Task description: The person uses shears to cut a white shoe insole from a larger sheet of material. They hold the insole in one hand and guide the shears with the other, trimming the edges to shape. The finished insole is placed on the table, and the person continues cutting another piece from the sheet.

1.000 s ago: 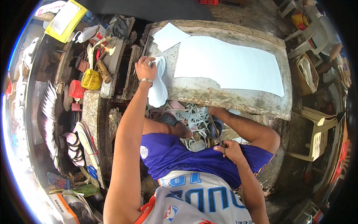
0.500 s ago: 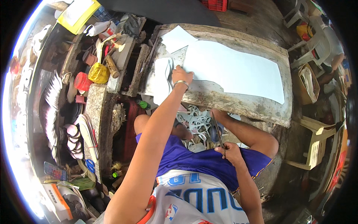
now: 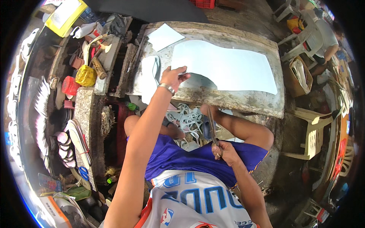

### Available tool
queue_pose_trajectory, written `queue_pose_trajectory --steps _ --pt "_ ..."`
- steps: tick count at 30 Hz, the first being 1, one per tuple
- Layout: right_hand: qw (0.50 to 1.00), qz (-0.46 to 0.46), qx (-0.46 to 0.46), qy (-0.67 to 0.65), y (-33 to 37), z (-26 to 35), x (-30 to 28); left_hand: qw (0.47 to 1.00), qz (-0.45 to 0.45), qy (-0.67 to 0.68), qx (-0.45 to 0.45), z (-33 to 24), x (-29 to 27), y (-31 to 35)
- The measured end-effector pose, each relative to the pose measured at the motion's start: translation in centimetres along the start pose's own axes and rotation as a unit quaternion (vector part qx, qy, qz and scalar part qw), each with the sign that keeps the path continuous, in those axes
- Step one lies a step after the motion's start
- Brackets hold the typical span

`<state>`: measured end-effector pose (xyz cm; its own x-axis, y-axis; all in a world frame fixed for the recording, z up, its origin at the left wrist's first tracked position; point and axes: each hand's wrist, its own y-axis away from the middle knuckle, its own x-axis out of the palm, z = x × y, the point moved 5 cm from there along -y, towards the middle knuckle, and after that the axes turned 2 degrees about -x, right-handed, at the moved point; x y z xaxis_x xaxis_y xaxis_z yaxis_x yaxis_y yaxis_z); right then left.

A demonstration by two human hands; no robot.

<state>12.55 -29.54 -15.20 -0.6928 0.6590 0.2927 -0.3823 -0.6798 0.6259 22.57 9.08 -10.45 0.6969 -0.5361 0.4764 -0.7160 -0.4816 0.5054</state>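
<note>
On the worn work board (image 3: pixel 247 102) in front of me lies a large pale blue-white sheet (image 3: pixel 228 66) with a wavy cut edge. My left hand (image 3: pixel 175 77) is open at the sheet's near left corner, fingers apart, holding nothing. Beside it on the left rests a small stack of cut insole-shaped pieces (image 3: pixel 149 72). A pointed offcut (image 3: pixel 164 37) of the same material lies at the far left of the board. My right hand (image 3: pixel 225 152), over my lap, is closed round the handles of long metal scissors (image 3: pixel 211 127), whose blades point toward the board.
Pale strappy scraps (image 3: pixel 186 119) are heaped below the board between my legs. On the left bench stand a yellow-wrapped block (image 3: pixel 86 76), a red tub (image 3: pixel 70 86) and blue-handled scissors (image 3: pixel 83 173). Plastic chairs (image 3: pixel 311 133) and a cardboard box (image 3: pixel 300 76) are on the right.
My left hand has lifted off the sheet's left corner and its fingers have spread. The right hand has turned the scissors a little, showing more of the blades. The whole view has shifted.
</note>
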Motion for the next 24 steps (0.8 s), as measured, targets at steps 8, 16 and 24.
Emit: queue_pose_trajectory --steps 8,16,24 --pt "0.989 0.133 0.01 -0.066 1.5 -0.9 5.1 0.992 -0.024 -0.09 -0.088 7.4 -4.7 8.2" --pt "0.996 0.089 0.007 -0.009 -2.2 -1.0 5.9 0.993 -0.003 -0.054 -0.102 12.1 -7.5 10.2" --pt "0.994 0.1 0.052 -0.014 -0.5 -1.5 7.7 0.995 -0.014 -0.051 -0.08 10.5 -8.5 9.3"
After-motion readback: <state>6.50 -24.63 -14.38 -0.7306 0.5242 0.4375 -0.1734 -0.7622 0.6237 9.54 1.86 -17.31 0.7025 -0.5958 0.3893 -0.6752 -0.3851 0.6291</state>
